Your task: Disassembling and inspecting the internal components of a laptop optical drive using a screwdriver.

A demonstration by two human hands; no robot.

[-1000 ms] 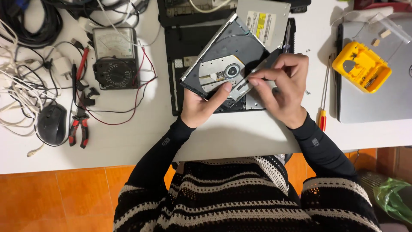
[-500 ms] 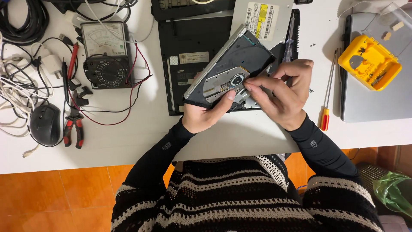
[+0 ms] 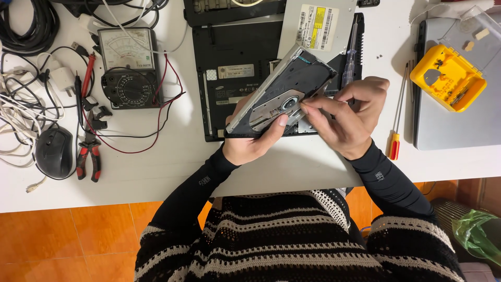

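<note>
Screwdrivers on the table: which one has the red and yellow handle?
The screwdriver lying on bare white table right of the right hand, beside the yellow box. The other screwdriver has a clear handle and rests on the black laptop.

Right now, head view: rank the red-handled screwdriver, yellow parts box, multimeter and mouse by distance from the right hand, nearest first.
1. red-handled screwdriver, just to the right hand's right.
2. yellow parts box, farther right, on the grey laptop.
3. multimeter, far left.
4. mouse, leftmost.
</note>
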